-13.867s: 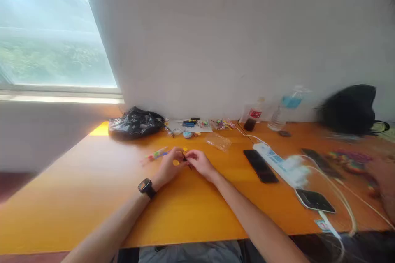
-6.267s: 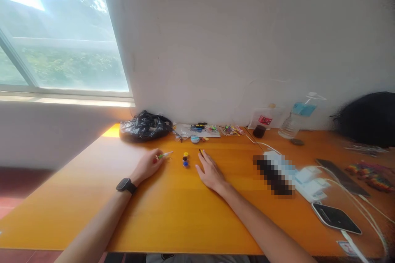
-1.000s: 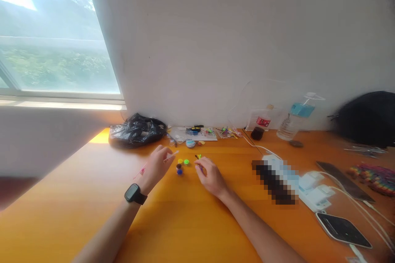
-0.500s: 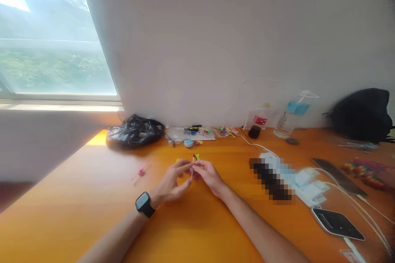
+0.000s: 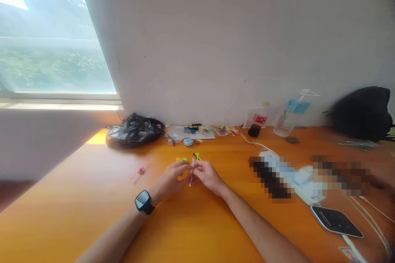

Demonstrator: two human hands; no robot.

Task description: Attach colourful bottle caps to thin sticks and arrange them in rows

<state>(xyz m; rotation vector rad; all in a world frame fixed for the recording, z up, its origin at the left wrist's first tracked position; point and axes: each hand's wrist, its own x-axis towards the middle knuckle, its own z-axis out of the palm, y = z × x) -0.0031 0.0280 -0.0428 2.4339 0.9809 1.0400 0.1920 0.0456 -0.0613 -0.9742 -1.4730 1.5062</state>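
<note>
My left hand (image 5: 173,178), with a black watch on its wrist, and my right hand (image 5: 207,175) meet over the orange table (image 5: 92,197). Between their pinched fingertips stands a thin white stick (image 5: 191,171), nearly upright. Just beyond the fingers lie small yellow and green beads (image 5: 181,159) and a small dark and green piece (image 5: 196,156). A pink bead on a thin stick (image 5: 140,170) lies on the table to the left of my left hand.
Along the wall sit a black plastic bag (image 5: 133,129), a sheet with colourful small parts (image 5: 194,131), a small bottle (image 5: 259,120) and a water bottle (image 5: 291,113). To the right are a power strip with cables (image 5: 304,181), a phone (image 5: 336,221) and a black bag (image 5: 361,113).
My left hand left the pink bead stick on the table and came to the right hand. Both hands now pinch the white stick, held more upright than half a second ago.
</note>
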